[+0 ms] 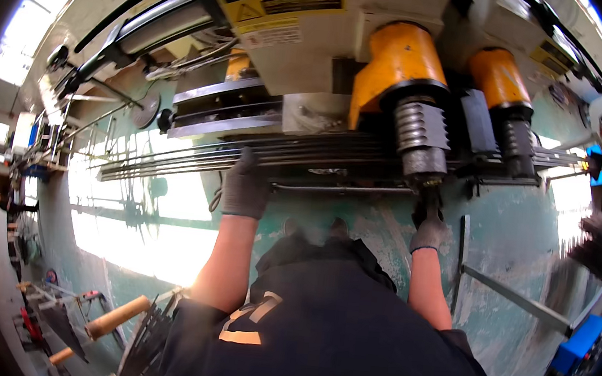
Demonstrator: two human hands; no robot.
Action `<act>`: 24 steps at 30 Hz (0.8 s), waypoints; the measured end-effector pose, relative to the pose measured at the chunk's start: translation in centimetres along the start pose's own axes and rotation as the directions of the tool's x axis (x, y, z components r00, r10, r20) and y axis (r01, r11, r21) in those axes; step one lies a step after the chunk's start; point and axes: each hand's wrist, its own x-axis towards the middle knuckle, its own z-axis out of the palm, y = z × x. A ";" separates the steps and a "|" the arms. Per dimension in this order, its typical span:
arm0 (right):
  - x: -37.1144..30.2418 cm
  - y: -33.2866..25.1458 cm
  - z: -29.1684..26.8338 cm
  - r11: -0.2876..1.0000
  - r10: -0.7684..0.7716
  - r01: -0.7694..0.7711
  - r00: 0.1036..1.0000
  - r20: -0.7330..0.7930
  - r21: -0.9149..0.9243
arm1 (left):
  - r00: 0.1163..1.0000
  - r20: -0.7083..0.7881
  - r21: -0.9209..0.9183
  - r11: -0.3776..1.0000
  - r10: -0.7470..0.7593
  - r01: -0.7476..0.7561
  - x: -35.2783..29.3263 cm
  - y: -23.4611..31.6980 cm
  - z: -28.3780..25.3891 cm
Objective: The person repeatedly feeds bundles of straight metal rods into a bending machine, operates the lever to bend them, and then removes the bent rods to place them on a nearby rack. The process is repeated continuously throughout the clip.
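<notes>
My left hand [245,188], in a grey glove, is closed at the front edge of a bundle of long thin metal rods [173,163]. A single metal rod [344,189] runs from it toward my right hand [429,228]. That hand, gloved too, is closed just below a ribbed metal spindle [421,131]. Its fingertips are dark and partly in shadow, so what they grip cannot be made out. Above the spindle sits an orange machine housing [400,56]. The rods lie across the machine's front, passing beneath the spindle.
A second orange housing [499,76] with its own spindle stands to the right. A metal frame [515,298] rises from the green floor at my right, near a blue box [580,345]. Cardboard tubes [117,317] and dark rods lie at the lower left.
</notes>
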 end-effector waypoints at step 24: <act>-13.2 20.1 -3.5 0.785 0.074 -0.203 0.969 -0.236 -0.586 | 0.776 -0.488 -0.035 0.880 0.399 -0.474 3.7 39.9 -42.9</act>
